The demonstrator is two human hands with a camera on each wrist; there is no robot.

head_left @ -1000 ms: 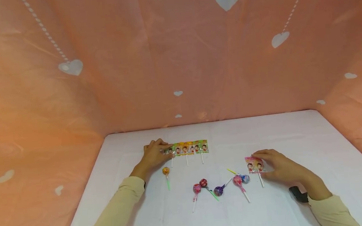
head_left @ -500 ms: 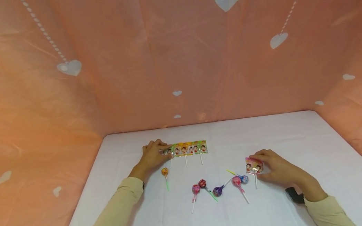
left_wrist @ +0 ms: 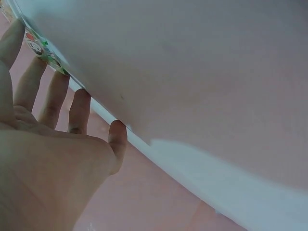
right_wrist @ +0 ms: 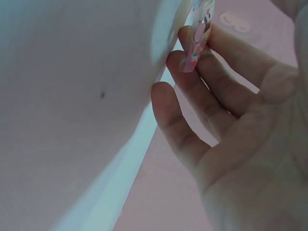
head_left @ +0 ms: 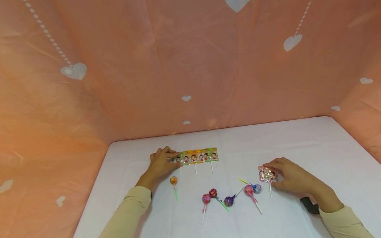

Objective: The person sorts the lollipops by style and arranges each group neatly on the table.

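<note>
In the head view, my left hand has thumb and index finger at the lower and upper edges of a green-wrapped flat lollipop, holding it on the table. It is the leftmost of a row with an orange-wrapped lollipop and another green-wrapped lollipop. On the right, my right hand pinches a pink-wrapped flat lollipop, its white stick pointing toward me. The left wrist view shows the fingertips against the white surface. In the right wrist view, the pink wrapper is between the fingers.
An orange ball lollipop lies below the left hand. Nearer me are a pink ball lollipop, a red one, a purple one, a larger pink one and a blue one. A peach cloth surrounds the white table.
The pink-wrapped lollipop has turned slightly in my right hand, its stick swinging from slanted to nearly straight down. My left hand and the row have stayed put.
</note>
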